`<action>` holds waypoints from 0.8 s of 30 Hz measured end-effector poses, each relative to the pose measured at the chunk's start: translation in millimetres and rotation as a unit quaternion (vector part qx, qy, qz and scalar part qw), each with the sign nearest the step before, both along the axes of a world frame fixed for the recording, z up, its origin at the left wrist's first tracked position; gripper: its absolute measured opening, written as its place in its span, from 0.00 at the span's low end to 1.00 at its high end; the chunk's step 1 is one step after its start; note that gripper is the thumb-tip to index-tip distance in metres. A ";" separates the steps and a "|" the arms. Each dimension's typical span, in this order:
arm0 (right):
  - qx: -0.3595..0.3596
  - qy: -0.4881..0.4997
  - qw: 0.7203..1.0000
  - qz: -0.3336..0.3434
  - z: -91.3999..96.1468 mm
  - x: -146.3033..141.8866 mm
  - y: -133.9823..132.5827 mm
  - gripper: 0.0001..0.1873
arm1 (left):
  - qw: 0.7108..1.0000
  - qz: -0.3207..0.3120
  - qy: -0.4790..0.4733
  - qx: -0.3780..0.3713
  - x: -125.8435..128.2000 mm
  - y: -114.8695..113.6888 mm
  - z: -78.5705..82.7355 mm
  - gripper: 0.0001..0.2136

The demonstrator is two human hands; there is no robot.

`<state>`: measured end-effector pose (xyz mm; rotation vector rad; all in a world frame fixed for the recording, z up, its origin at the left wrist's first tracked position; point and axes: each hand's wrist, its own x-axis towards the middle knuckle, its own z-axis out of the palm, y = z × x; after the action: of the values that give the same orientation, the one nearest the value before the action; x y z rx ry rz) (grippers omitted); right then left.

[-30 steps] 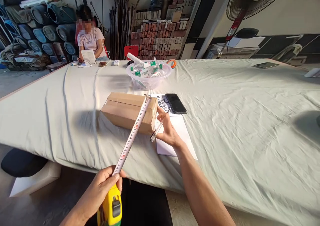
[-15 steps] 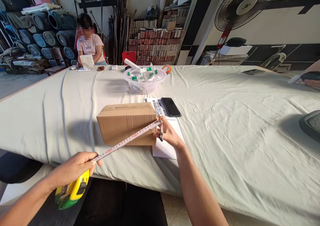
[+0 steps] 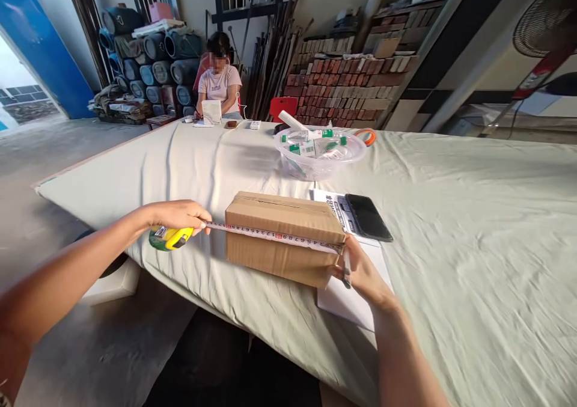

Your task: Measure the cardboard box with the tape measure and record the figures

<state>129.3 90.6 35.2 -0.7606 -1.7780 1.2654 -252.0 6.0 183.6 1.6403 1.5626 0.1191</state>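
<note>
A brown cardboard box [image 3: 279,263] lies on the cloth in front of me. My left hand [image 3: 180,216], left of the box, is closed on a tape measure [image 3: 174,237] with a yellow and green case. Its white blade [image 3: 270,234] stretches across the box's near face, sloping slightly down to the right. At the box's right end my right hand [image 3: 360,272] pinches the blade's tip against the corner. A slim grey, pen-like object [image 3: 347,267] also sticks out of its fingers. White paper [image 3: 347,302] lies partly under that hand.
A black phone [image 3: 368,216] rests on a printed sheet [image 3: 331,199] right of the box. Behind stands a clear plastic basin [image 3: 322,165] with bottles, beside an orange tape roll [image 3: 366,136]. Across the table sits a person [image 3: 219,85]. The table's near edge runs below the box.
My left hand has moved up and away from me with the case, bringing the blade from a steep slant to along the box's near face. The view has swung left.
</note>
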 end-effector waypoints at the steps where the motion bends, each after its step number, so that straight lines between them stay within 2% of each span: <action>1: -0.001 -0.005 1.000 0.001 -0.1 0.2 -0.2 0.33 | 1.000 -0.004 0.001 0.000 0.3 2.1 0.7 0.08; 7: -0.003 -0.002 1.000 -0.003 2.4 -1.2 -4.2 0.33 | 0.998 -0.021 0.006 0.051 2.7 1.1 2.5 0.15; 11: -0.030 0.009 0.999 -0.023 0.8 -3.6 -4.4 0.28 | 0.999 0.005 -0.035 -0.010 11.7 -14.5 -10.3 0.09; 14: -0.051 0.044 0.997 -0.048 -1.6 -8.7 -4.0 0.27 | 0.981 0.092 -0.158 -0.067 34.0 -39.3 -39.0 0.09; 17: -0.058 0.078 0.992 -0.078 -2.9 -16.1 -4.6 0.26 | 0.926 0.184 -0.314 -0.106 67.7 -66.6 -77.9 0.11; 20: -0.062 0.093 0.987 -0.113 -4.1 -21.9 -4.9 0.26 | 0.871 0.230 -0.421 -0.105 101.8 -83.9 -111.1 0.13; 22: -0.060 0.103 0.984 -0.136 -5.6 -23.6 -4.4 0.25 | 0.847 0.251 -0.458 -0.099 119.3 -88.0 -124.7 0.13; 24: -0.065 0.114 0.980 -0.149 -6.9 -23.9 -3.6 0.25 | 0.834 0.261 -0.476 -0.096 131.0 -88.2 -131.8 0.13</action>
<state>105.4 87.0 28.3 -0.8809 -1.3520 1.2189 -121.0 -82.2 51.7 0.7134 1.1034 0.8944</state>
